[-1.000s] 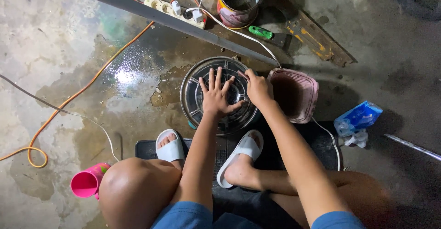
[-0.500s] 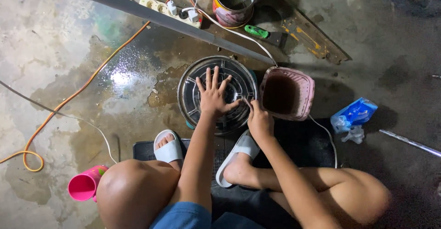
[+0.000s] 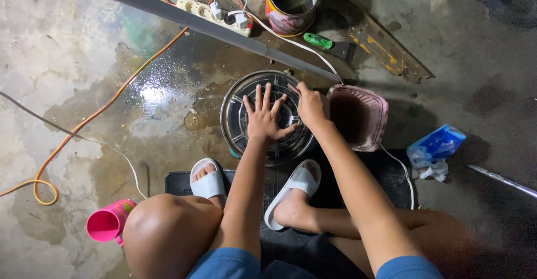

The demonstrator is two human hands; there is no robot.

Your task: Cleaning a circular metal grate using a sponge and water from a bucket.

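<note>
Floor: wet concrete floor (image 3: pixel 84 61) is lying under everything, glistening just left of the round metal fan grille (image 3: pixel 238 116)
Pipe: a long grey pipe (image 3: pixel 184 19) is running diagonally just above the grille
Grille: it is lying flat on the floor, in front of the person's white sandals (image 3: pixel 210 181)
Basin: a pink basin (image 3: pixel 369 116) is sitting right beside the grille, on its right; touching or not, I cannot tell
Can: a paint can (image 3: pixel 291 2) is standing beyond the pipe, above the grille
Power strip: a power strip (image 3: pixel 210 11) is lying above the grille, left of the can
Cup: a pink cup (image 3: pixel 109 223) is lying well below-left of the grille
Left hand: left hand (image 3: pixel 265 119) is pressing flat on the grille, fingers spread wide
Right hand: right hand (image 3: pixel 310 105) is resting on the grille's right rim; fingers are curled, grip hidden, so I cannot tell what it is pinching
</note>
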